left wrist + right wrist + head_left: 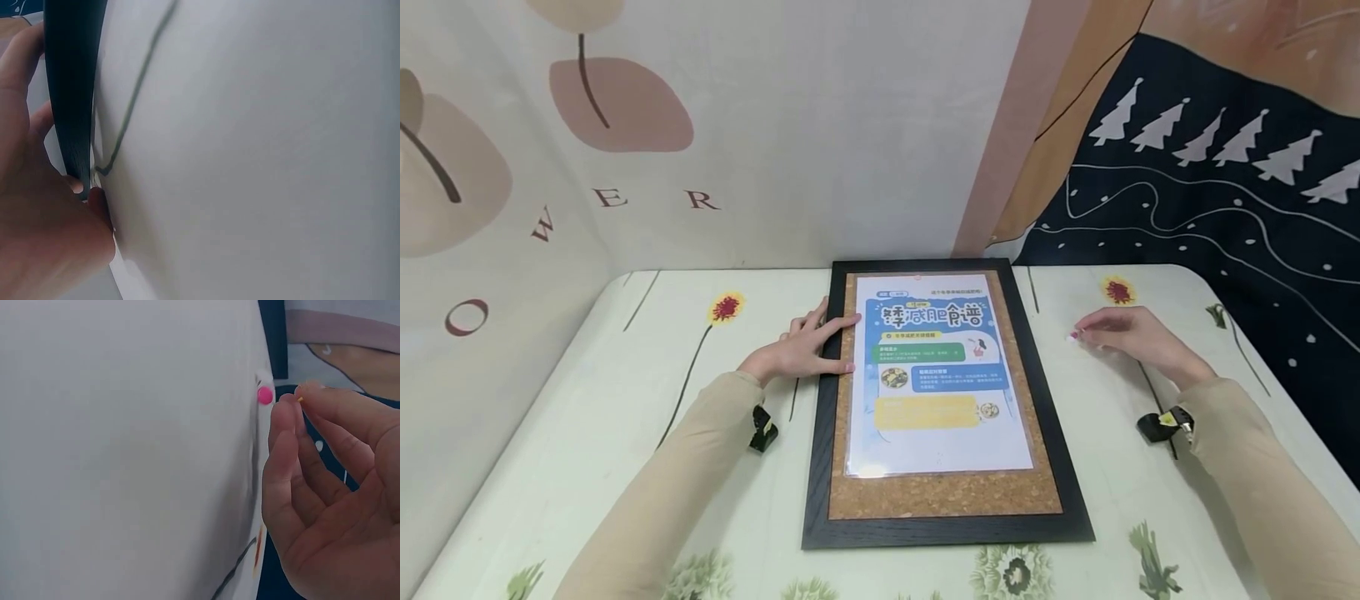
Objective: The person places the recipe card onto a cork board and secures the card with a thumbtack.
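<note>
Across the middle of the table cover [737, 517], the head view shows a black frame [951, 531] lying flat around a cork board [947, 497], with a printed sheet [940, 454] on the cork, toward its upper part. The left hand [801, 350] grips the frame's left side, thumb and forefinger reaching over onto the cork and sheet's edge, other fingers bent along the outside. Apart from the frame, the right hand [1138, 337] is over the table's right side, fingertips together. The cover carries red-and-yellow flowers; behind hang a pale curtain [820, 167] with lettering and a dark cloth [1195, 200] with white trees. From the left wrist, fingers show on both sides of the dark frame, above the pale cover. From the right wrist, fingertips pinch a tiny yellow piece [300, 399]; just beside is a pink disc [265, 395], whether held or resting I cannot tell.
</note>
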